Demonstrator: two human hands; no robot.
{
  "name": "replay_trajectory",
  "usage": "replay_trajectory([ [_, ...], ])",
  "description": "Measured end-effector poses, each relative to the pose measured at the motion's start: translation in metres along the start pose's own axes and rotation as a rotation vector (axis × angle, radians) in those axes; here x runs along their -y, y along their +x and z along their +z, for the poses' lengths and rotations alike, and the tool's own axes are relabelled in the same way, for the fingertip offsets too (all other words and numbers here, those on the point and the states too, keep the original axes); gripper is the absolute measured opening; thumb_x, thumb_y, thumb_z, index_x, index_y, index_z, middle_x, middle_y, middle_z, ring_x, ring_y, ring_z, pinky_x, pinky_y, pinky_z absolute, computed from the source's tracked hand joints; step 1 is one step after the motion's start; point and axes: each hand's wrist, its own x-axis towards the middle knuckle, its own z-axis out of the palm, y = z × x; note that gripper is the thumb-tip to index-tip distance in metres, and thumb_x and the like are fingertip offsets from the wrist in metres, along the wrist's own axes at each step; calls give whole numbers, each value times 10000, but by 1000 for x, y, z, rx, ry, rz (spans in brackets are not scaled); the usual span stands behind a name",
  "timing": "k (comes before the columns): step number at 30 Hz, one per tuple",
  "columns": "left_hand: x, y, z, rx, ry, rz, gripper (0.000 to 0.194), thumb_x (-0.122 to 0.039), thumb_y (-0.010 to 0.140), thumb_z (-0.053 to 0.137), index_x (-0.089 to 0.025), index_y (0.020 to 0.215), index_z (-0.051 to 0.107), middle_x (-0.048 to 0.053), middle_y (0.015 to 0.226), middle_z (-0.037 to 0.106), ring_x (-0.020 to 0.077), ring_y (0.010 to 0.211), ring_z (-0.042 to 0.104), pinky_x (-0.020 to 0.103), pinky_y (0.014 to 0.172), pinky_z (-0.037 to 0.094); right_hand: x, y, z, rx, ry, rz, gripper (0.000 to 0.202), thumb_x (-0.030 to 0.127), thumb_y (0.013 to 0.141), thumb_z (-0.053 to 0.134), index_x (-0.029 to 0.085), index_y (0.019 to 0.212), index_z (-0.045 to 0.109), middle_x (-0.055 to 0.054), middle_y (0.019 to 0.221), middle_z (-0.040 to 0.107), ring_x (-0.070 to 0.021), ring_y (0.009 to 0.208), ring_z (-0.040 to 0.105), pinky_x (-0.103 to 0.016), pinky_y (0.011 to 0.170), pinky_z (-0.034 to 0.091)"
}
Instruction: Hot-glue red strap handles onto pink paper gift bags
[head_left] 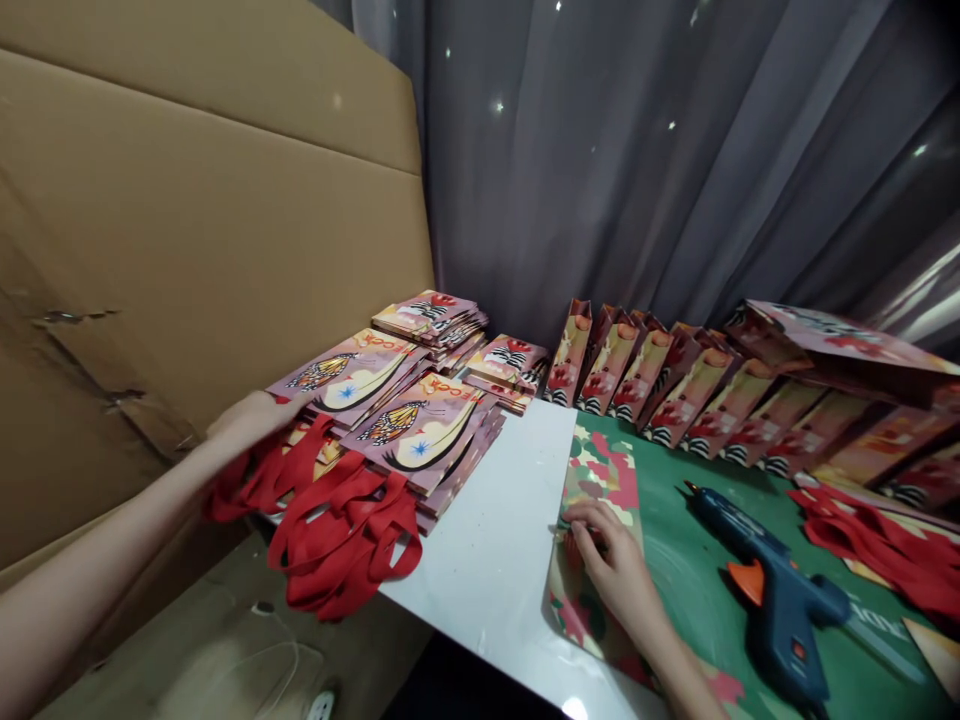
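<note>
At the left, my left hand (259, 418) reaches to the near-left edge of a stack of flat paper bags (326, 375) printed with a butterfly. Its fingers close on the edge of the bags there, partly hidden. Red ribbon handles (341, 545) hang in loops below that hand. A second stack of the same bags (424, 430) lies just to the right. My right hand (611, 550) rests with loosely bent fingers on a camouflage-patterned strip (606, 460) along the left side of the green mat (667, 570). I see nothing held in it.
A blue glue gun (780, 590) with an orange trigger lies on the mat, right of my right hand. Several upright paper bags (637, 365) line the back. More red ribbon (877, 540) lies at the right. A cardboard sheet (225, 220) walls the left; the white table (495, 560) ends in front.
</note>
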Motion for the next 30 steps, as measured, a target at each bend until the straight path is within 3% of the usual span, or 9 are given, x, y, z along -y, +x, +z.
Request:
replay_trajectory([
  [3,-8,-13,-7,-63,351,20,1114,-753,706,660,178,1261,406,448,1339,434,620,1278,372,743,946,338,3,-1,0,9,-8,-2,233,292,965,441,215,923,656,-73,1016,650,-218,981,623,-344,866,478],
  [7,-14,-29,-3,-72,696,280,942,-731,917,214,116,1267,435,388,1303,470,521,1237,472,632,974,383,4,-1,-1,18,-20,-2,230,279,968,435,215,927,653,-77,1032,646,-223,1003,618,-358,895,467],
  [13,-18,-26,-5,7,793,296,926,-701,925,57,42,1340,424,362,1307,471,512,1215,504,603,955,395,2,-2,1,15,-24,0,238,271,966,422,200,907,642,-89,1020,644,-228,992,627,-357,860,487],
  [17,-16,-18,-8,33,821,294,873,-663,941,81,16,1373,421,341,1342,491,470,1243,511,556,946,431,10,10,-8,19,-70,-26,218,240,955,423,202,918,635,-79,1001,645,-214,943,636,-352,840,501],
  [19,-13,-19,-5,11,852,346,838,-639,947,127,20,1335,469,315,1341,527,428,1252,520,542,971,429,21,32,-16,24,-144,-56,202,227,941,432,201,962,630,-78,1012,643,-205,896,644,-345,807,512],
  [22,-7,-31,7,-40,872,514,797,-619,932,186,8,1264,549,280,1312,584,393,1195,574,541,984,433,46,94,-25,-7,-295,-115,263,207,907,467,184,1137,592,-112,1150,627,-194,831,658,-334,748,532],
  [25,7,-55,23,-143,768,818,758,-591,909,221,-25,1291,548,223,1294,627,369,1199,576,542,1026,410,71,173,-31,-99,-493,-215,461,145,882,465,104,1341,486,-191,1409,508,-259,1162,595,-362,946,498],
  [28,34,-77,35,-85,608,1089,591,-575,914,303,-180,1212,627,115,1254,681,326,1193,595,547,1063,383,85,241,-37,-178,-681,-137,649,128,896,444,50,1515,265,-212,1620,204,-281,1282,528,-361,988,485],
  [30,55,-86,39,-25,531,1260,439,-489,934,373,-268,1207,636,50,1251,691,299,1177,611,540,1101,337,87,267,-42,-173,-775,-48,700,181,914,479,75,1546,197,-214,1614,220,-276,1245,567,-351,952,505],
])
